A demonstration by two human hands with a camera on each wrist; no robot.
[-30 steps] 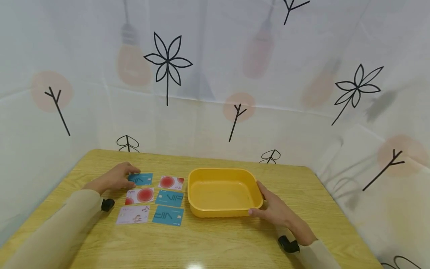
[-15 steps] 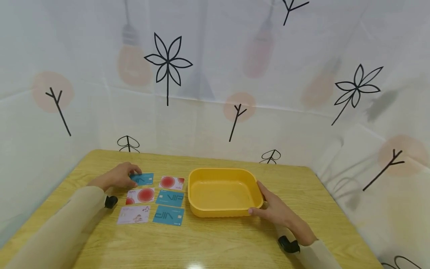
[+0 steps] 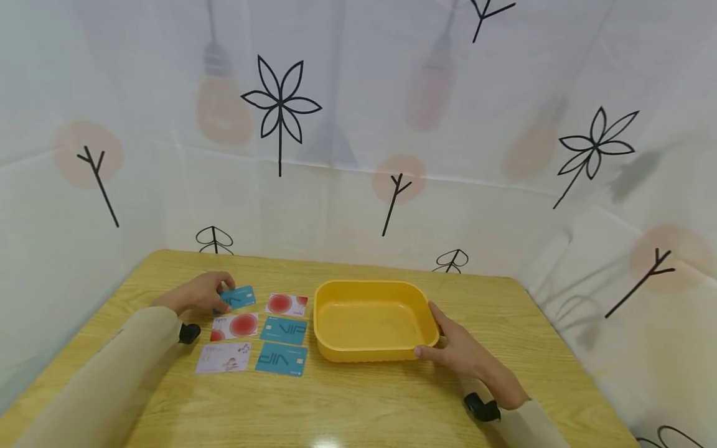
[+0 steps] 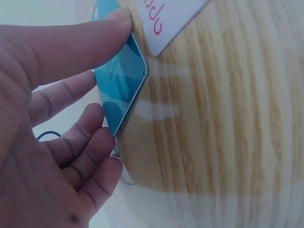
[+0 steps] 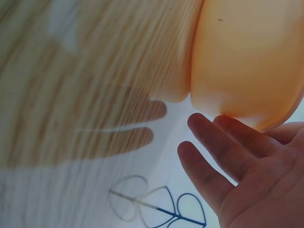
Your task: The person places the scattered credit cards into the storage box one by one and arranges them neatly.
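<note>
My left hand [image 3: 205,291] pinches a teal VIP card [image 3: 242,297] between thumb and fingers at the back left of the table. In the left wrist view the thumb lies across the face of this card [image 4: 124,71], which is tilted, and the fingers are at its far edge. Against the right side of a yellow plastic tub [image 3: 370,356] rests my right hand [image 3: 456,348], its thumb at the front right corner. The right wrist view has its fingers fairly straight beside the tub wall [image 5: 247,57].
Several other cards lie flat in two columns left of the tub: red-and-white ones [image 3: 285,304] [image 3: 234,326], a pale pink one [image 3: 223,358] and teal ones [image 3: 282,330] [image 3: 281,359]. Beneath is a wood-grain table [image 3: 358,404]; a patterned white cloth [image 3: 347,205] hangs behind it.
The teal card under my left hand has tilted, its right end turning slightly toward the back. My left wrist has shifted a little to the right. My right hand and the tub stay put.
</note>
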